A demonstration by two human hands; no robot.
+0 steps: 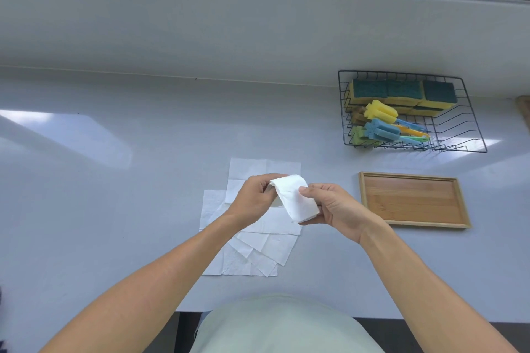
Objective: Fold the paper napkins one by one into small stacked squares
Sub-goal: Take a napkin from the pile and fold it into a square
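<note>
Head view: you pinch the folded napkin (295, 198) with left hand (252, 198) and right hand (329, 209), lifted above the loose napkins (258, 249), likely to crease it cleanly.

i hold a folded napkin (295, 198) between my left hand (253, 198) and right hand (332, 209), above the spread napkins (258, 249) lying on the counter (114, 180) before me. right of them sits a tray (413, 199); behind it, a wire basket (410, 112) holds sponges (401, 92) and brushes (384, 126).
</note>
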